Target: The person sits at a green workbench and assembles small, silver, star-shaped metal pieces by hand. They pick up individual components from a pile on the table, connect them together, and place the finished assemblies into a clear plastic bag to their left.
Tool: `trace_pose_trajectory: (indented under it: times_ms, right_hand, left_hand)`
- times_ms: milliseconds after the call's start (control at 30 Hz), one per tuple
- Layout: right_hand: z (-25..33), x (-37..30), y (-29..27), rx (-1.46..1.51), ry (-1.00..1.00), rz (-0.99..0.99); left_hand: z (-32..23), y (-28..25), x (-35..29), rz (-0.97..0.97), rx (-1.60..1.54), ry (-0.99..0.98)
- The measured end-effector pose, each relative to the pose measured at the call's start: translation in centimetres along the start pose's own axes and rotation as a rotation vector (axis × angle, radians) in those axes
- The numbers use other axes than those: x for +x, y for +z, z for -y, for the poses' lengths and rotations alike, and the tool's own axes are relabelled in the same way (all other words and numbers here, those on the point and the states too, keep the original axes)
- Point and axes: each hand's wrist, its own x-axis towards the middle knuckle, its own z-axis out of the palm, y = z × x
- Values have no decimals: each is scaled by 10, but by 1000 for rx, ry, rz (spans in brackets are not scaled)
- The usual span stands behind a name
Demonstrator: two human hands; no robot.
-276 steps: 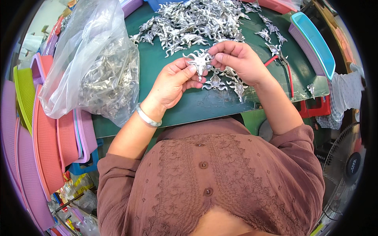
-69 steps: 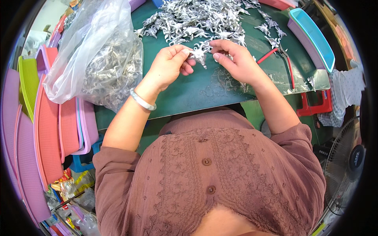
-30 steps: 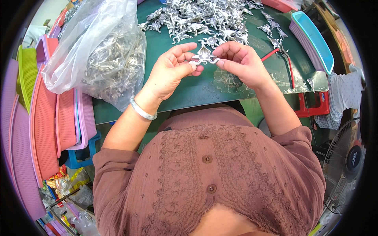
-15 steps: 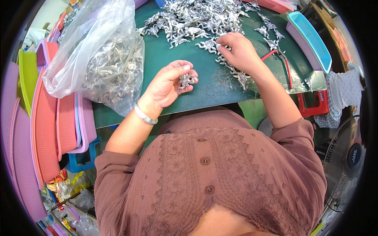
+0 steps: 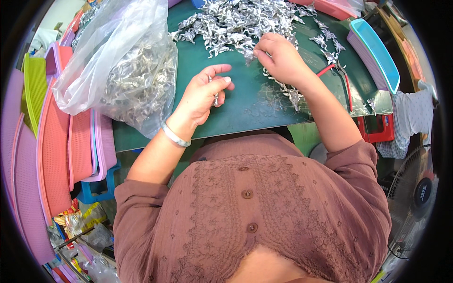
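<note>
My left hand (image 5: 200, 96), a pale bangle on its wrist, is closed around a small silver metal casting (image 5: 216, 99); its index finger stretches out, and the fingers cover most of the piece. My right hand (image 5: 281, 59) pinches another silver casting (image 5: 249, 56), slightly blurred, just in front of the big heap of castings (image 5: 236, 26). Beneath the right wrist, a short row of castings (image 5: 293, 96) lies on the green table. Red-handled pliers (image 5: 349, 89) rest open to the right of that forearm.
A clear plastic bag (image 5: 137, 80) full of castings stands at the table's left. Stacked pink and purple baskets (image 5: 54, 160) line the left side. A blue-and-purple basket (image 5: 377, 54) sits at the right edge, with a fan (image 5: 410, 188) below it.
My right hand has drawn a casting slightly left and toward the heap. The left hand has turned, its index finger extending, so its casting now shows edge-on.
</note>
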Motion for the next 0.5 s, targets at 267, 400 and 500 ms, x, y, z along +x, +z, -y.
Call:
trace_pose_trajectory:
  times_ms: [267, 400, 500]
  right_hand:
    - [29, -5, -18, 761, 356, 298]
    - [37, -6, -25, 879, 474, 342]
    - [36, -8, -23, 1035, 557, 289]
  left_hand:
    - [-14, 9, 0, 13, 8, 100]
    - [-14, 12, -3, -1, -25, 96]
    - [-12, 11, -4, -9, -68, 78]
